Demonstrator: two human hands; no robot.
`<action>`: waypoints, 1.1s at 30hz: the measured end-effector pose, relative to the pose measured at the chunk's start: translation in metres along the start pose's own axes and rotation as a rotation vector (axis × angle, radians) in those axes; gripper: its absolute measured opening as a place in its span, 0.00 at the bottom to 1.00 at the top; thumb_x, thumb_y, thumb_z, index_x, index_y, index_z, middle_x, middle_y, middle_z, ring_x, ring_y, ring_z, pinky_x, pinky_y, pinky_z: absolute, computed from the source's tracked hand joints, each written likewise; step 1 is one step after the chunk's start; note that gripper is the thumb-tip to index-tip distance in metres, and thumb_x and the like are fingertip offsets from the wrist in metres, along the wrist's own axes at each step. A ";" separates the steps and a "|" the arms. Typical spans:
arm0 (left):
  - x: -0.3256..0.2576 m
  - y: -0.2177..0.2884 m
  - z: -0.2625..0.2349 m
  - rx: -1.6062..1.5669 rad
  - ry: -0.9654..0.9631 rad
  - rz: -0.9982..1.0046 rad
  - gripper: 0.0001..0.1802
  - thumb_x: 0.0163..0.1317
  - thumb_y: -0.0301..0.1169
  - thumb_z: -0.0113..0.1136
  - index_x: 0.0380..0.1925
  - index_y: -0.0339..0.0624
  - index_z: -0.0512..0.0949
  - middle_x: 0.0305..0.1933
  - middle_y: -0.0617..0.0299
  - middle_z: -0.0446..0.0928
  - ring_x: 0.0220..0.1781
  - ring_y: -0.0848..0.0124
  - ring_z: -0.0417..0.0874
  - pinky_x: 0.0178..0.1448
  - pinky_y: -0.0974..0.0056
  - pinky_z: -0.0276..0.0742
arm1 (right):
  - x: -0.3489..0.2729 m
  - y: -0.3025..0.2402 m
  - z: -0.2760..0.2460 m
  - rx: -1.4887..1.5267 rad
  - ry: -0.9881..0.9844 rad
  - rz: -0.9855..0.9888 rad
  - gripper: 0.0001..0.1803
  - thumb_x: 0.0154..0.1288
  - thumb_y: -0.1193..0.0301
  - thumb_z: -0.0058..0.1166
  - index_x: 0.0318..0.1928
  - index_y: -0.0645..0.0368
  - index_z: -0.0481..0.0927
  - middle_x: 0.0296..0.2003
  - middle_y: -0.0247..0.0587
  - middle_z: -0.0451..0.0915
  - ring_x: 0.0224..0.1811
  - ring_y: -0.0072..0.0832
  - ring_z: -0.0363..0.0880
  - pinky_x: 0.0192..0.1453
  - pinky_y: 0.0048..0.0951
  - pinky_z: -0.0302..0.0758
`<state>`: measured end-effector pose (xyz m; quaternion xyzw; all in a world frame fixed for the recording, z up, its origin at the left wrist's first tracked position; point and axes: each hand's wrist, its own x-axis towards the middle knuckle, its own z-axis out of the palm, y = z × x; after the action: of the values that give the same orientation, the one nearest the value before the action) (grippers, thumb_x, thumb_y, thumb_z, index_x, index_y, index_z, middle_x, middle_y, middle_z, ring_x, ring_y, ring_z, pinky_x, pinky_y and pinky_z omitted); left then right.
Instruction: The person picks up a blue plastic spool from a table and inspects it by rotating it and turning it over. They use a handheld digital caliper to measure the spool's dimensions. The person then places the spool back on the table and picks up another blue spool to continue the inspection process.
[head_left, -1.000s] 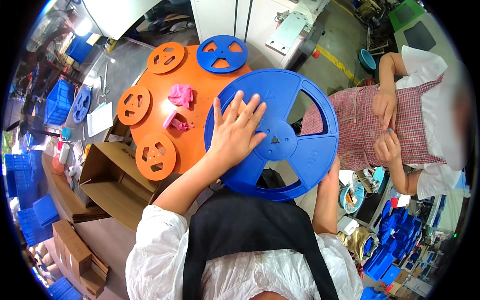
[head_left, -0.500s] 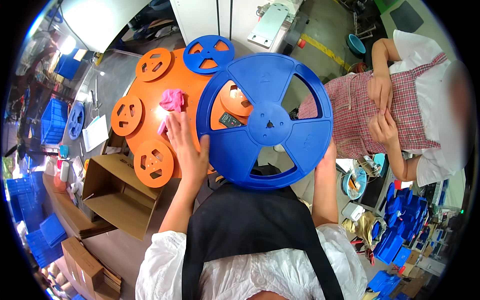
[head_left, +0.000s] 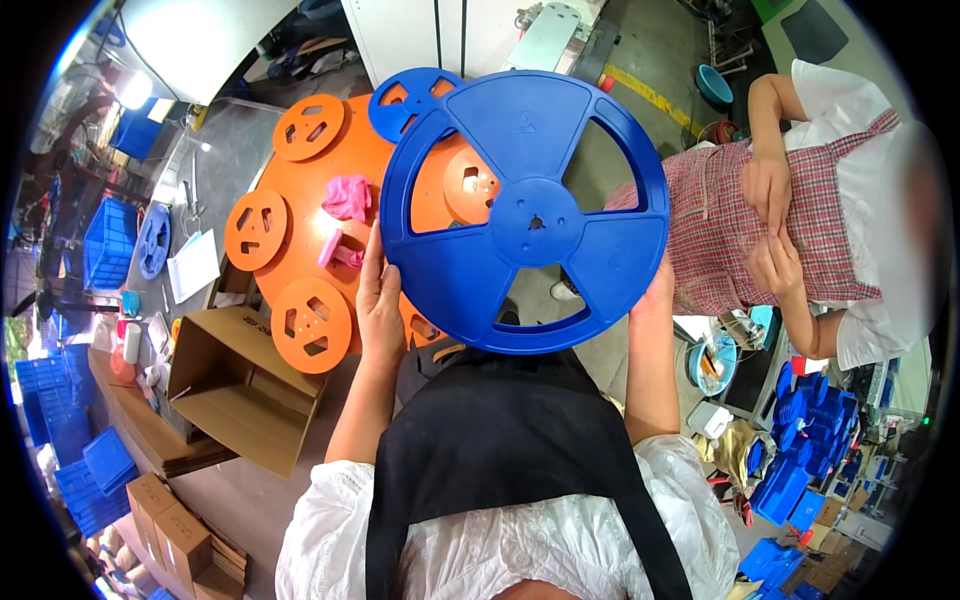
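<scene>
A large blue plastic reel (head_left: pixel 560 228) with three cut-out windows is held up in front of me, its flat face toward me. My left hand (head_left: pixel 380 305) presses its fingers along the reel's left rim. At the lower right rim, my right hand (head_left: pixel 654 295) grips the edge, its fingers partly hidden behind the reel. Behind the reel stands a round orange table (head_left: pixel 385 165) with orange discs around it, such as the upper left disc (head_left: pixel 309 130) and the lower left disc (head_left: pixel 312 324). A pink cloth (head_left: pixel 347 198) lies near my left hand.
A smaller blue reel (head_left: pixel 418 101) sits at the table's far edge, partly covered by the large one. An open cardboard box (head_left: pixel 245 400) is at my left. On the right, a person in a checked apron (head_left: pixel 720 220) stands close. Blue bins (head_left: pixel 785 490) are stacked at lower right.
The large blue reel has risen and shifted slightly left. My left hand, spread beside the rim before, now rests against it. The right hand has stayed on the rim.
</scene>
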<state>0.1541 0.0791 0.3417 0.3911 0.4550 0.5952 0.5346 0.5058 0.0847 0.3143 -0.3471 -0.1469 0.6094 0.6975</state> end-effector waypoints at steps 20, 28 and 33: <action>-0.004 -0.012 -0.002 -0.187 0.032 -0.117 0.25 0.72 0.22 0.39 0.70 0.37 0.58 0.72 0.56 0.60 0.72 0.68 0.62 0.73 0.64 0.59 | -0.011 0.002 -0.009 -0.010 -0.033 -0.129 0.17 0.74 0.62 0.44 0.54 0.59 0.74 0.45 0.42 0.81 0.46 0.34 0.82 0.50 0.36 0.82; -0.013 -0.016 -0.009 -0.221 0.060 -0.195 0.27 0.72 0.21 0.38 0.70 0.40 0.57 0.71 0.57 0.61 0.70 0.68 0.65 0.71 0.64 0.61 | -0.024 0.001 0.017 -0.106 0.099 -0.055 0.15 0.72 0.72 0.45 0.56 0.61 0.73 0.44 0.43 0.81 0.42 0.31 0.82 0.45 0.33 0.83; -0.021 -0.017 -0.019 -0.196 0.101 -0.222 0.27 0.72 0.22 0.38 0.71 0.42 0.57 0.71 0.58 0.61 0.69 0.68 0.65 0.71 0.64 0.62 | -0.023 0.009 0.012 -0.101 0.101 0.043 0.16 0.72 0.71 0.45 0.57 0.62 0.73 0.44 0.43 0.81 0.42 0.31 0.82 0.45 0.33 0.83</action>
<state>0.1429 0.0561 0.3208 0.2540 0.4612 0.5931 0.6092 0.4868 0.0667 0.3217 -0.4154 -0.1347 0.5978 0.6723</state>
